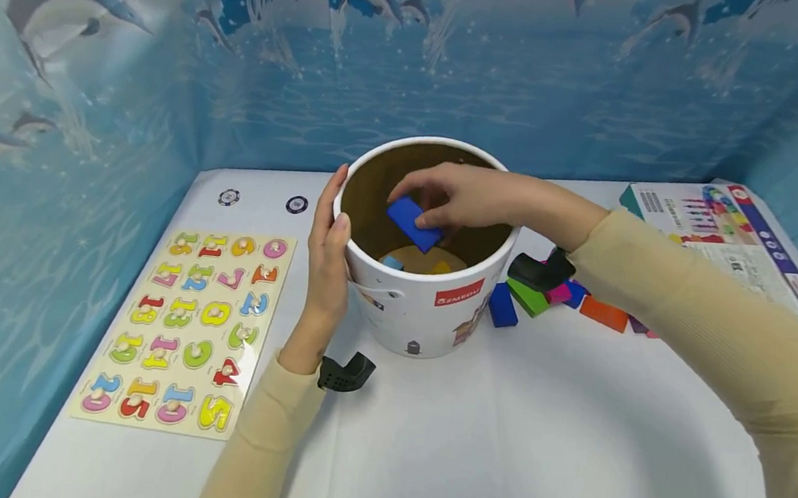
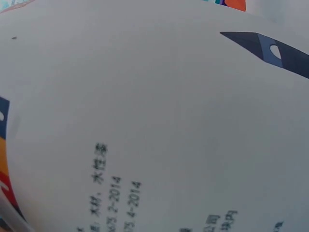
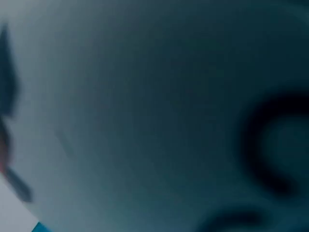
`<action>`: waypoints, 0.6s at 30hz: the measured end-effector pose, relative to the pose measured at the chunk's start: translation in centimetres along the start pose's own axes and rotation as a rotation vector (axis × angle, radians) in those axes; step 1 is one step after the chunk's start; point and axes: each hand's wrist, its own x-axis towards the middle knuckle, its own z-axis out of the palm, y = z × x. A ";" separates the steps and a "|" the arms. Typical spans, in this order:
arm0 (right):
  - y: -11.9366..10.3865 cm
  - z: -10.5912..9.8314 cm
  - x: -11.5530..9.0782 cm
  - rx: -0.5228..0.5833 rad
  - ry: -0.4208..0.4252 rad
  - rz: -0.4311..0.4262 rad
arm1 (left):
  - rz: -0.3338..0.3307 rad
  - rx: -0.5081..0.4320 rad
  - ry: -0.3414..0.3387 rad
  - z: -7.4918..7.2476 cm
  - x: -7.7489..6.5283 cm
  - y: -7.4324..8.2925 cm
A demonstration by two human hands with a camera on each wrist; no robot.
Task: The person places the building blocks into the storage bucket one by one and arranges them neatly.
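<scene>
Blue sheeting [image 1: 415,82] printed with dolphins walls in a white-covered surface [image 1: 481,441], where I see a number board [image 1: 192,377] lying to the person's left and a printed box [image 1: 728,241] at the far right. Between them stands a white bucket [image 1: 392,324], upright. Inside its mouth, below the rim and above the bottom, hangs a blue block [image 1: 410,222], tilted, pinched between the thumb and fingers of the right hand [image 1: 462,195]. The left hand [image 1: 329,254] lies along the bucket's outer side, fingers mostly straight, fingertips and thumb by the rim; how hard it presses I can't tell.

That block looks stiff and light to me, probably painted wood, smooth enough to slide a little but hardly fragile. I'd take it across its narrow sides near the middle, leaving the broad face free. The bucket seems like thin, rigid plastic, easily nudged, so the rim would be the place to steady it. Beside its base, loose coloured blocks [image 1: 526,297] lie jumbled.
</scene>
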 end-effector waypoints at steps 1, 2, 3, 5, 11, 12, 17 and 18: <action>0.0 0.1 0.3 -0.037 -0.065 0.013 | -0.004 0.006 0.001 0.0 0.0 0.2; 0.0 0.1 0.6 -0.073 -0.117 0.024 | -0.008 0.012 0.002 0.0 0.0 0.3; 0.0 0.2 0.8 -0.110 -0.154 0.041 | -0.009 0.015 0.002 0.0 0.0 0.3; 0.0 0.4 1.0 -0.187 -0.190 0.068 | -0.012 0.017 0.005 -0.1 0.0 0.1; 0.1 0.6 0.7 -0.325 0.027 -0.058 | -0.004 -0.003 0.007 -0.8 0.2 -1.8; 0.1 0.6 0.5 -0.285 0.115 -0.114 | 0.000 -0.008 0.004 -0.9 0.2 -2.2; 1.5 1.2 -2.8 0.182 0.598 -0.448 | 0.012 -0.025 0.002 -0.8 0.1 -2.8; 2.1 1.4 -3.8 0.283 0.690 -0.490 | 0.015 -0.031 0.001 -0.8 0.1 -2.9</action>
